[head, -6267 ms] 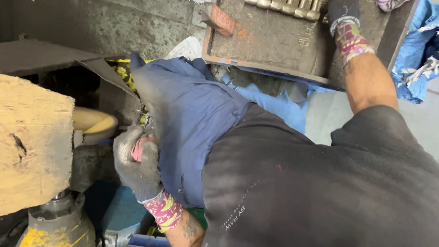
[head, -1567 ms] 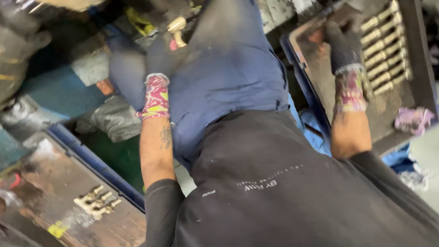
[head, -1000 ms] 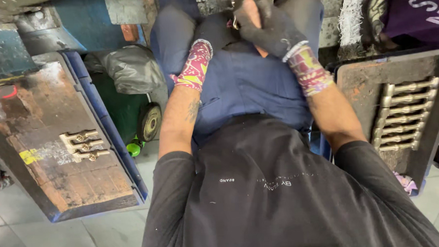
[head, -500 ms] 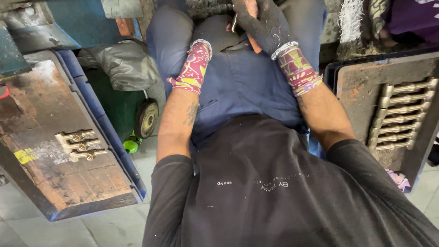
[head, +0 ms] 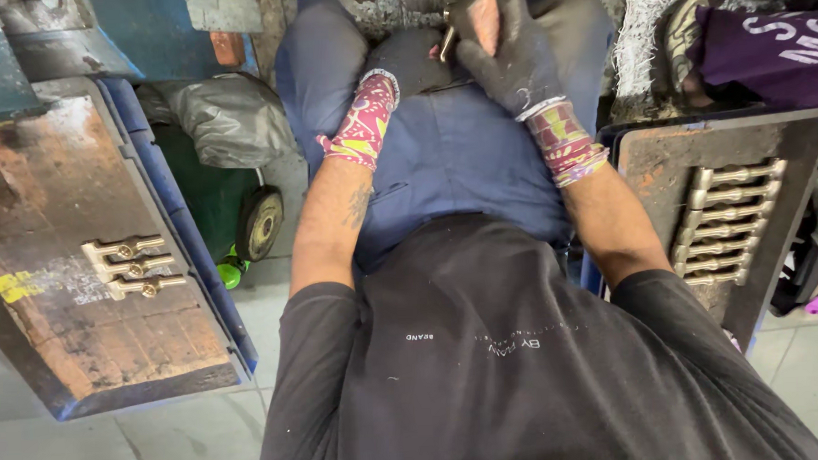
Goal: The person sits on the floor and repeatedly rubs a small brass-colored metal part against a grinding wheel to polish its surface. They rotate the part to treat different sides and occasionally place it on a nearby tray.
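Observation:
I sit looking down at my lap in blue trousers (head: 452,164). My right hand (head: 507,46), in a dark glove with a patterned cuff, is closed around a small brass fitting (head: 446,41) between my knees. My left hand (head: 406,64) wears the same kind of glove and lies against my lap beside the right hand. Its fingers are mostly hidden, so its grip cannot be seen. A rusty tray on the left (head: 50,227) carries three brass fittings (head: 135,267). A second tray on the right (head: 664,168) holds a row of several brass fittings (head: 731,225).
A grey plastic bag (head: 229,118) and a small wheel (head: 260,223) sit beside my left leg. A green object (head: 231,270) lies on the tiled floor. Purple cloth (head: 769,44) lies at the top right, above the right tray.
My right hand has left the right-hand tray and come to the middle beside my left hand, now gripping a brass fitting. Over the last half second both hands have barely moved.

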